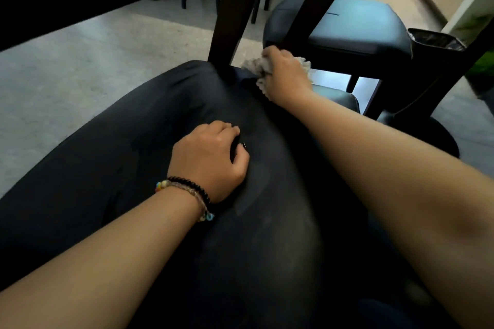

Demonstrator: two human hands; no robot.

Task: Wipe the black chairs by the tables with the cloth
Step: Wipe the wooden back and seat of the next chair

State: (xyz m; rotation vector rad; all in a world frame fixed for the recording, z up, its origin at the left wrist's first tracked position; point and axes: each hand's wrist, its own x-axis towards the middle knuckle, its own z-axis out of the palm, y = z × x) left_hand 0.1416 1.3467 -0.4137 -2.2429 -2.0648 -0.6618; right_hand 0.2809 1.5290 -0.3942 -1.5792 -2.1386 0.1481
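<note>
The lower part of the view is filled by the wide black padded seat of the near chair (187, 120), its leatherette surface dull and faintly streaked. At the seat's far edge, two dark wooden back posts (235, 8) are seen rising upward out of the view. Beyond the far right corner of this seat, a second black cushioned chair (358, 27) is set on the pale grey speckled floor (80, 61), and the legs of further dark chairs are visible behind it. To the right of that second chair, a black bin lined with a dark bag (433, 43) is placed beside a pale wall.

A crumpled light grey cloth (254, 67) is pressed against the far edge of the near seat, just beside the foot of the left back post. It is bunched inside the right hand (286, 75), whose fingers are curled tightly round it, so only frayed edges are shown on either side of the fist.

The left hand (211, 157) is rested near the middle of the seat, knuckles up, with its fingers curled under. Something small and dark is glimpsed beneath those fingers, but whether anything is held cannot be told. Beaded bracelets, black and multicoloured (187, 192), are worn on the left wrist.
</note>
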